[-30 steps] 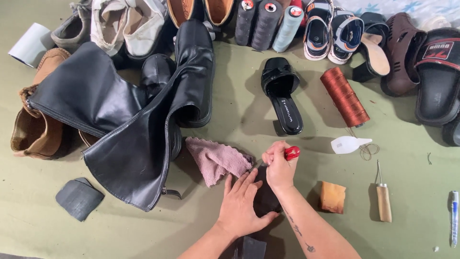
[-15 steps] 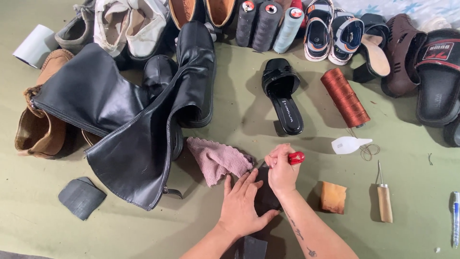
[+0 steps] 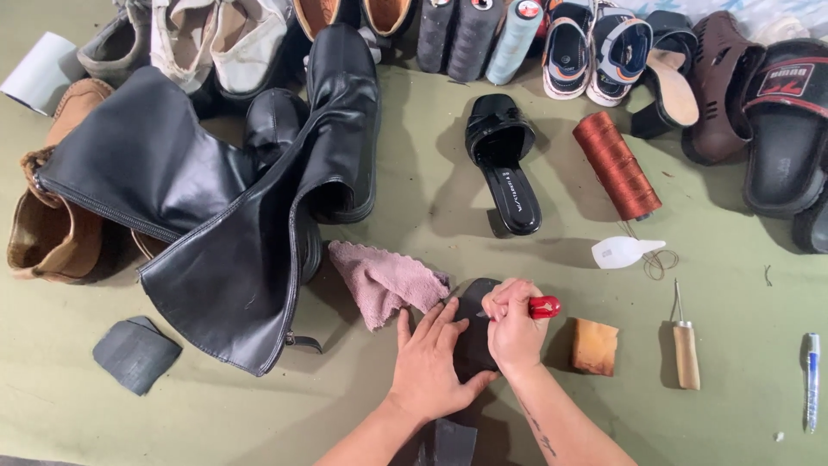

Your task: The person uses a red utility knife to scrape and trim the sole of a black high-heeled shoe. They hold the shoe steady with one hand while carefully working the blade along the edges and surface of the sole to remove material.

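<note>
A dark, flat, rubbery shoe sole piece (image 3: 473, 332) lies on the green table (image 3: 345, 414), right under both hands, just to the right of the pink fuzzy cloth (image 3: 384, 280). Its long side runs from the person's body up toward the shiny black slip-on heel shoe (image 3: 504, 164), so it points away from the person. The left hand (image 3: 431, 362) lies flat on the left side of the sole piece, fingers spread wide, and presses it down. The right hand (image 3: 513, 328) is curled tight around a small tool with a red handle (image 3: 543, 307). The red end sticks out to the right of the fist. The working tip is hidden near the top edge of the sole piece, so I cannot tell just where it touches. Both hands are on the sole piece, with the left on its middle and the right at its upper right edge. Right of the sole piece sits a small tan block (image 3: 595, 347), and further right lies a wooden-handled awl (image 3: 686, 349). Above those are a white plastic bottle tip (image 3: 625, 252) and a spool of rust-red thread (image 3: 617, 164). Left of the pink cloth lies a tall black leather boot (image 3: 250, 224) on its side. A small dark grey scrap (image 3: 136, 352) sits left of the boot's open top.
</note>
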